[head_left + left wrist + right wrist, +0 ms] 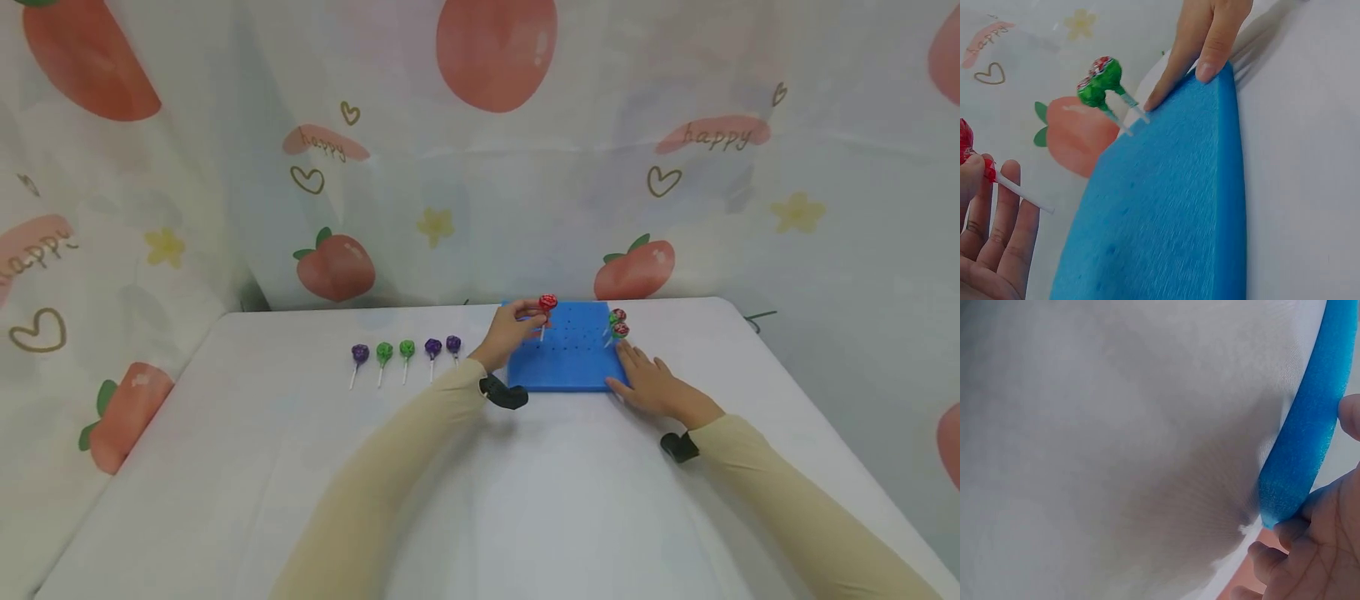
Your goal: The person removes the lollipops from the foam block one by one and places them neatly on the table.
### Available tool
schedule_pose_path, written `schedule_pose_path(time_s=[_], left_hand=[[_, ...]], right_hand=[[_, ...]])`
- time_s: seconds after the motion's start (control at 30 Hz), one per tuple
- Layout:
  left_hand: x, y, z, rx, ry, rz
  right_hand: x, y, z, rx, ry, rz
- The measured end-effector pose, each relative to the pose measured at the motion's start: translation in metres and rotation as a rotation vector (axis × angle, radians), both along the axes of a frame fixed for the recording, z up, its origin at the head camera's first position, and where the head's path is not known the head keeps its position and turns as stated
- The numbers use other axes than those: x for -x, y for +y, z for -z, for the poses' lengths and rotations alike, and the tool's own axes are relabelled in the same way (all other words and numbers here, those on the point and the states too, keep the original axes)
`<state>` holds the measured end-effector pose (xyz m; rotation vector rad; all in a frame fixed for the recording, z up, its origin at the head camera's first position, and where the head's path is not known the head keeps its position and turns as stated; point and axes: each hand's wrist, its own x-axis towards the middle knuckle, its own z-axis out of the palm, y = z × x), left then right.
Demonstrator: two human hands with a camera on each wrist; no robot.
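My left hand (510, 333) pinches a red-wrapped lollipop (548, 302) between thumb and fingers, over the blue foam board (562, 375). In the left wrist view the stick of that red lollipop (991, 170) points down, its tip apart from the board. Two green-and-red lollipops (1107, 74) stand tilted in the board by its right edge. My right hand (651, 385) rests against the board's right side with its fingers extended. Close up, the right thumb and fingers (1291, 534) touch the blue board (1304, 437) at its edge and corner.
Left of the board, several purple and green lollipops (385, 352) lie in a row on the white table (300, 467). Rows of small holes mark the board's top. A fruit-patterned curtain (480, 183) hangs behind the table.
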<state>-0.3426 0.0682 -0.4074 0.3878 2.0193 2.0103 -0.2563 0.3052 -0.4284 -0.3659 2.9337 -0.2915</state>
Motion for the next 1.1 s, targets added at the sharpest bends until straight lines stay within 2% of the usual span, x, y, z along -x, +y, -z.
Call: schedule_pose_path(time_s=[0.17,0.37,0.73,0.87,1.1], left_hand=[[0.001,-0.027,-0.006,-0.003,-0.030,-0.038],[-0.002,-0.063,-0.013,0.050,-0.035,-0.057],[-0.015,-0.134,-0.026,0.044,-0.051,-0.152],[-0.021,-0.160,-0.031,0.072,-0.056,-0.194],[-0.025,-0.209,-0.029,0.108,-0.092,-0.285]], right_hand=[[0.001,0.001,0.002,0.000,-0.010,0.001],[0.004,0.003,0.005,-0.004,0.002,-0.009],[0.002,0.001,0.003,-0.009,0.014,-0.014],[0.002,0.001,0.002,-0.002,0.003,-0.013],[0.003,0.002,0.003,0.017,-0.004,-0.009]])
